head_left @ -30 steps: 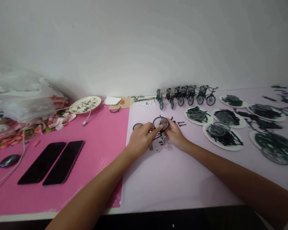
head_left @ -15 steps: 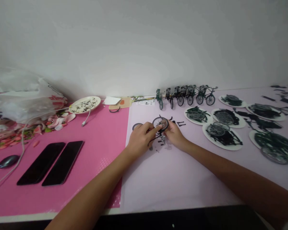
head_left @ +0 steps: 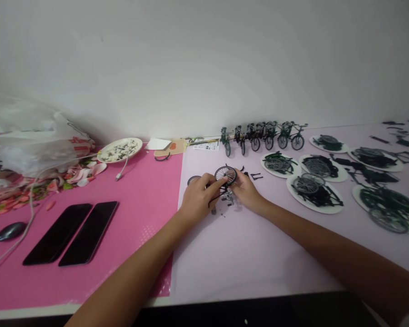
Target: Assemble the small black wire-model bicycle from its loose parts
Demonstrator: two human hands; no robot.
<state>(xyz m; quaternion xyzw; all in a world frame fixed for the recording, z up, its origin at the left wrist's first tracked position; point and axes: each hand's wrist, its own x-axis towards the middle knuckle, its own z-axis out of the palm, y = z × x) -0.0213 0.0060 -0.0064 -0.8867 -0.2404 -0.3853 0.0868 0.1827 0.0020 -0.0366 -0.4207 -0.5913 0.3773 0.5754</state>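
Observation:
Between my two hands is a small toy bicycle wheel (head_left: pixel 226 175) with a black tyre and pale spokes, joined to dark frame parts. My left hand (head_left: pixel 199 195) closes on it from the left, fingers over the rim and a thin black piece. My right hand (head_left: pixel 247 193) grips the wheel's right side, its fingertips partly hidden behind it. Below lie small silver parts (head_left: pixel 228 199) on the lilac tabletop. Another wheel (head_left: pixel 193 180) shows partly behind my left hand. Small black parts (head_left: pixel 255 175) rest just beyond my right hand.
Several finished toy bicycles (head_left: pixel 268 135) stand along the wall. White plates (head_left: pixel 330 210) of bicycle parts spread across the right side. On the pink cover at left lie two phones (head_left: pixel 88 234), a mouse (head_left: pixel 11 231), a cable (head_left: pixel 32 204) and a plastic bag (head_left: pixel 30 136).
Both hands keep their hold on the wheel. The thin black piece under my left fingers now angles out further to the lower left; the view has shifted slightly.

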